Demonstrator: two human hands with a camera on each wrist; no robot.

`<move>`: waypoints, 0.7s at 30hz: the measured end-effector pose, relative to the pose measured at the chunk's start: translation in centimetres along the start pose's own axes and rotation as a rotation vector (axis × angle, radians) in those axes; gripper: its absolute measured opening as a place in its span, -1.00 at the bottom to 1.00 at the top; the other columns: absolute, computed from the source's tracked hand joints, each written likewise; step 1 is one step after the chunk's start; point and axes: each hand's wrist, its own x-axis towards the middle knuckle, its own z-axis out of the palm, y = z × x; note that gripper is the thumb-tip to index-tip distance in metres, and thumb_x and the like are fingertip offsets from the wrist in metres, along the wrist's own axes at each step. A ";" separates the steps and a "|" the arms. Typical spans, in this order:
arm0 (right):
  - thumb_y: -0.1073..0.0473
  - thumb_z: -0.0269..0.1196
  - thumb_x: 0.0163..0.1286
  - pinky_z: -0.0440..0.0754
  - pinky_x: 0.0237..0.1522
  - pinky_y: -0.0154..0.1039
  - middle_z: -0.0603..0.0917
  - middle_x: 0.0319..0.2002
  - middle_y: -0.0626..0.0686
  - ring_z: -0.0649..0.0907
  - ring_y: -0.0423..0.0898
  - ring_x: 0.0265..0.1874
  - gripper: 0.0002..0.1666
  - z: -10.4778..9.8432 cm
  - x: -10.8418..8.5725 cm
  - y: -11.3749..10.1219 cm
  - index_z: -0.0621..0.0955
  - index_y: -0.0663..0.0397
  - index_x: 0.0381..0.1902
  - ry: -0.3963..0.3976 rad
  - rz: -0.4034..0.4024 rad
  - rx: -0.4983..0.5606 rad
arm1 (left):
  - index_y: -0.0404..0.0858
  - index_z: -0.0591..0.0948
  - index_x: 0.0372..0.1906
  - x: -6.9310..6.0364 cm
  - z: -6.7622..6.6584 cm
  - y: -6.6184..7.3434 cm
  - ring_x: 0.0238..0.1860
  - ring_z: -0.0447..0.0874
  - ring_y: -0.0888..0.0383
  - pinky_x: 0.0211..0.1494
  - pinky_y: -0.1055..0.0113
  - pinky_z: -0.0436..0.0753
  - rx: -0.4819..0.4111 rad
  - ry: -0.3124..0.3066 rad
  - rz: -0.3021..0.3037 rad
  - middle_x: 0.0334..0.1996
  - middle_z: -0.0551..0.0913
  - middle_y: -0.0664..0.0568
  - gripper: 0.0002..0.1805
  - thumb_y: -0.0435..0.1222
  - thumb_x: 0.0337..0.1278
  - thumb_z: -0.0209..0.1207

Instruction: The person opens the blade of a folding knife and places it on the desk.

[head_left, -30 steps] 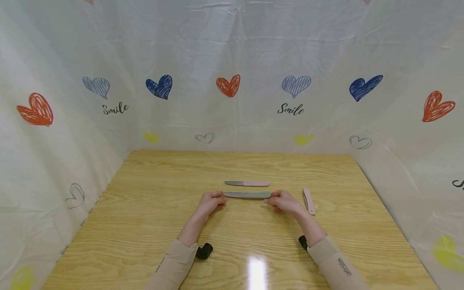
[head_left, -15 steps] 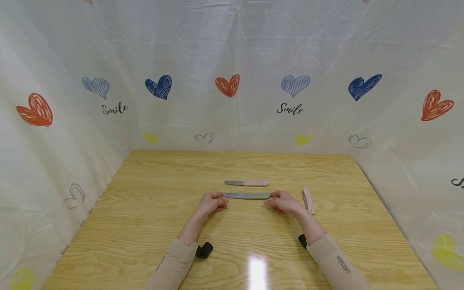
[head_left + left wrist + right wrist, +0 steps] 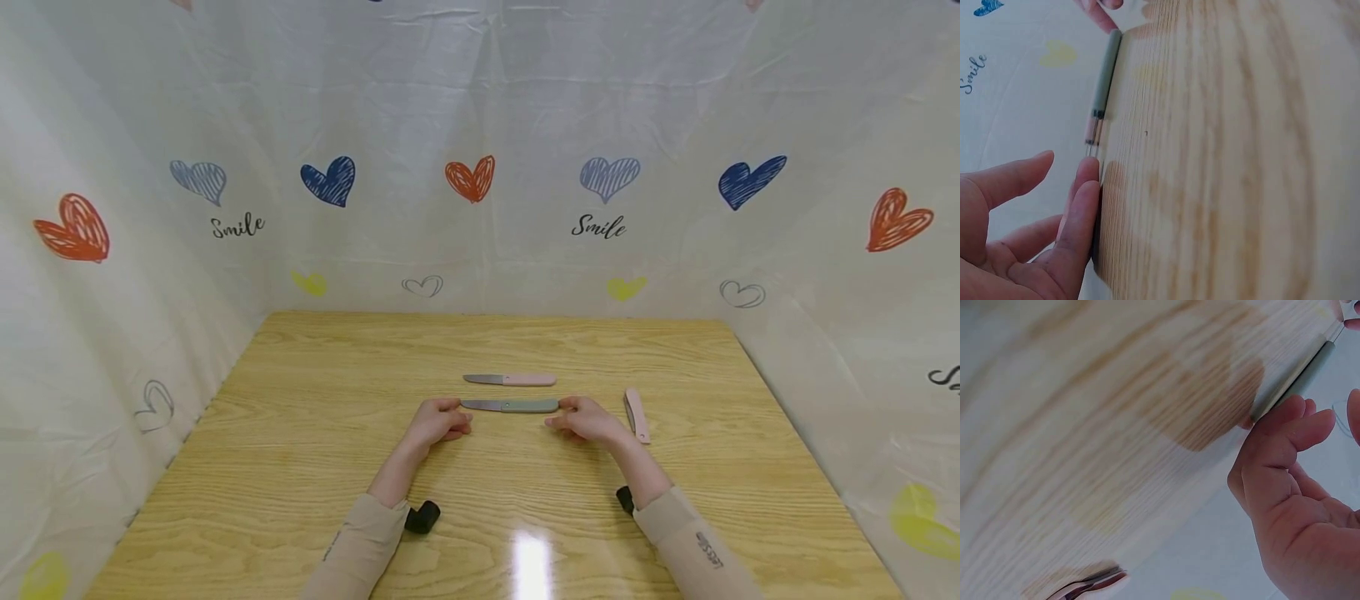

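The head view shows an unfolded, slim knife with a sage-green handle and a grey metal blade (image 3: 529, 406) lying sideways on a rectangular, light-brown wood-grain table (image 3: 487, 483), between a bare left hand (image 3: 437, 421) and a bare right hand (image 3: 588, 419). Its blade points to the left hand, whose fingertips sit right at the tip; whether they touch it cannot be told. The handle's end meets the right hand's foremost fingertip.

In the left wrist view, the thumb stands well apart from the fingers, which extend loosely beside the blade and hide part of it. In the right wrist view, the fingers bend softly, the thumb apart from them, with nothing clamped between.

Just beyond, roughly parallel to the green one, lies an unfolded knife with a pale-pink handle and a grey metal blade (image 3: 528, 379). To the right of the right hand is a folded pale-pink knife (image 3: 637, 415), set nearly lengthwise. Both forearms wear beige sleeves (image 3: 693, 542). Behind the table hangs a whitish curtain printed with coloured hearts and the word "Smile" (image 3: 405, 100).
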 end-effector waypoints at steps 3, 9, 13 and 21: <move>0.18 0.25 0.39 0.38 -0.43 -0.26 0.52 -0.35 0.08 0.37 -0.11 -0.53 -0.18 -0.1 -0.1 0.0 0.16 0.57 0.38 -0.005 -0.001 0.017 | -0.62 0.30 0.33 -0.1 0.0 0.1 -0.30 0.74 0.04 -0.16 0.22 0.73 -0.005 0.001 0.001 -0.14 0.70 -0.32 -0.37 -0.42 0.21 0.21; 0.05 0.30 0.34 0.44 -0.44 -0.33 0.58 -0.31 0.10 0.46 -0.15 -0.50 -0.08 -0.6 -0.5 0.0 0.18 0.59 0.36 -0.032 -0.059 0.017 | -0.63 0.31 0.31 -0.1 0.0 0.2 -0.33 0.73 0.05 -0.14 0.19 0.73 -0.007 0.006 0.003 -0.15 0.70 -0.33 -0.37 -0.42 0.21 0.21; 0.06 0.29 0.35 0.56 -0.33 -0.26 0.64 -0.13 0.19 0.59 -0.06 -0.25 -0.12 -0.7 -0.6 0.1 0.21 0.55 0.37 -0.007 -0.052 -0.004 | -0.63 0.31 0.31 0.0 0.0 0.3 -0.35 0.72 0.10 -0.16 0.22 0.74 -0.009 0.016 -0.008 -0.17 0.70 -0.31 -0.37 -0.42 0.21 0.21; 0.16 0.25 0.38 0.57 -0.30 -0.16 0.64 -0.16 0.19 0.60 0.03 -0.21 -0.25 -0.3 -0.7 0.0 0.27 0.49 0.36 0.040 -0.029 -0.008 | -0.60 0.30 0.33 -0.3 -0.1 0.6 -0.28 0.73 0.03 -0.13 0.18 0.74 -0.022 0.042 -0.010 -0.12 0.69 -0.32 -0.35 -0.45 0.18 0.22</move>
